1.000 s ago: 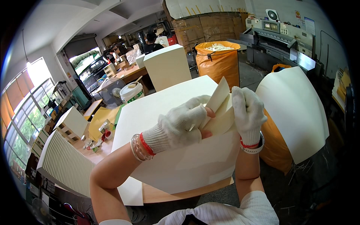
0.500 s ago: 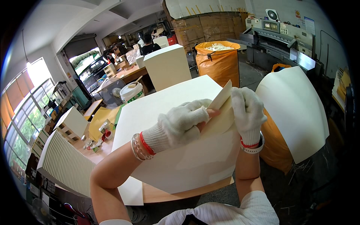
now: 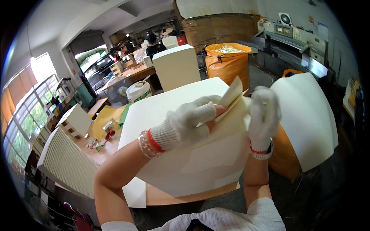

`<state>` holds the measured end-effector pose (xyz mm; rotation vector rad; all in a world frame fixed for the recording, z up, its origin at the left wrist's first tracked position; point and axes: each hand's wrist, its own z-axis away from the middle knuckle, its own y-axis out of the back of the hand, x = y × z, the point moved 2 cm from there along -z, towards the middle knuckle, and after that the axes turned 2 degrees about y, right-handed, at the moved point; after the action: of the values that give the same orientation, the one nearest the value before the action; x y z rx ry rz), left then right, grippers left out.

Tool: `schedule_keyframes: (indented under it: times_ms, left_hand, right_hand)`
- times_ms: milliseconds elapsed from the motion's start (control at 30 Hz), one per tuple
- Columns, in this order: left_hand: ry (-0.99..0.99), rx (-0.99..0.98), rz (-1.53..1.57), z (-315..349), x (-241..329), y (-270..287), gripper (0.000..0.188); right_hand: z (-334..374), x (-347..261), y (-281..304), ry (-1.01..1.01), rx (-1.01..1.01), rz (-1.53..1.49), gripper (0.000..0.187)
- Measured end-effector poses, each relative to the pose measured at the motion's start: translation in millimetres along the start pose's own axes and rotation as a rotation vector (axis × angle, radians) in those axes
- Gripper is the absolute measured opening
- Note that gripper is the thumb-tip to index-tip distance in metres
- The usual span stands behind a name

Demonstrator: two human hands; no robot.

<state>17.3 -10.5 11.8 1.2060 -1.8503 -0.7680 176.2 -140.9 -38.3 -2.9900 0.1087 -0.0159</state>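
A broad stack of large cream-white paper sheets (image 3: 169, 98) lies on a wooden table (image 3: 169, 199) in front of me. My left hand (image 3: 187, 121), in a white knit glove with bare thumb and fingertip, is closed on the lifted right-hand edge of some paper sheets (image 3: 234, 91). Those edges stand up and fan slightly apart at its fingertips. Just right of them is my right hand (image 3: 264, 115), gloved in white too. Motion smears its fingers, so whether they touch the paper cannot be made out.
An orange waste bag (image 3: 227, 67) of paper strips stands beyond the table. White sheets (image 3: 304, 115) lie over another orange bag at right. Left are a ridged paper stack (image 3: 67, 161), a glue bucket (image 3: 138, 91) and a fan (image 3: 117, 91). A person (image 3: 155, 48) sits farther back.
My right hand has moved right, away from the lifted paper edges. The edges have spread apart more. My left hand keeps its grip on the sheets.
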Motion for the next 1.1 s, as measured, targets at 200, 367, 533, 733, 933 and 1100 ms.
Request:
schedule_keyframes:
  times_ms: [200,367,533,733,933,1100]
  left_hand:
    - [0.151,0.093,-0.443,7,16,-5,0.038]
    - [0.129,0.010,-0.596,15,8,-23,0.035]
    - [0.268,0.143,-0.640,1,-26,28,0.021]
    - [0.294,0.640,-0.346,59,-29,181,0.033]
    - [0.070,1.296,0.093,218,-78,283,0.024]
    - [0.230,1.566,-0.095,275,-20,241,0.027]
  right_hand:
    - [9,-47,10,-0.033,-0.638,-0.102,0.014]
    - [9,-49,8,-0.187,-0.723,-0.239,0.007]
    - [23,-128,-22,0.270,-0.665,-0.366,0.030]
    - [27,-240,-68,0.280,-0.698,-0.576,0.031]
    - [31,-262,-71,0.319,-0.610,-0.464,0.036]
    - [37,-282,-55,0.201,-0.603,-0.677,0.044]
